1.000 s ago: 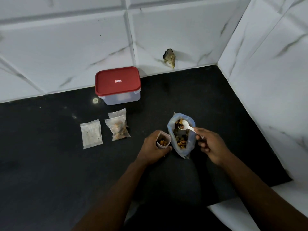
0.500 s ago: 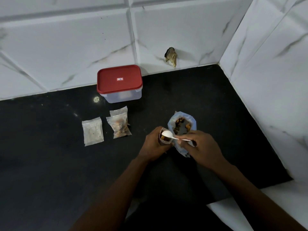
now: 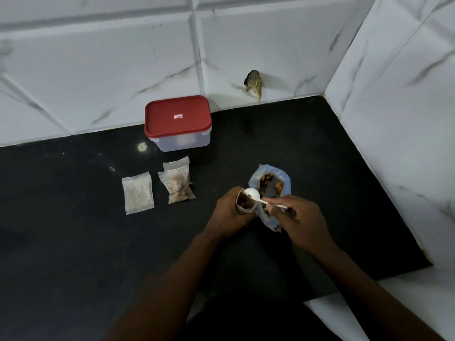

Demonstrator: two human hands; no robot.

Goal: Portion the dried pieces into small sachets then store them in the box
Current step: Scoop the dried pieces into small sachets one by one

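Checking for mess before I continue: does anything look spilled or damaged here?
Yes: a jagged dark hole breaks the white wall tile just above the counter, right of the red-lidded box. No clear spill shows.

On the black stone counter (image 3: pixel 73 242), the rectangular clear plastic box with a red lid (image 3: pixel 177 123) stands at the back, close before the white tiled wall (image 3: pixel 98 70). Before the box, the small filled translucent sachet (image 3: pixel 177 188) overlaps the rear sachet (image 3: pixel 176 164); a flat translucent sachet (image 3: pixel 138 193) lies just left. To their right stands the open plastic bag of dried pieces (image 3: pixel 287 185). The left hand (image 3: pixel 227 215) holds a small open sachet (image 3: pixel 239 205) against the bag's left side; the white plastic spoon (image 3: pixel 252 193) in the right hand (image 3: pixel 300 222) has its bowl over it.
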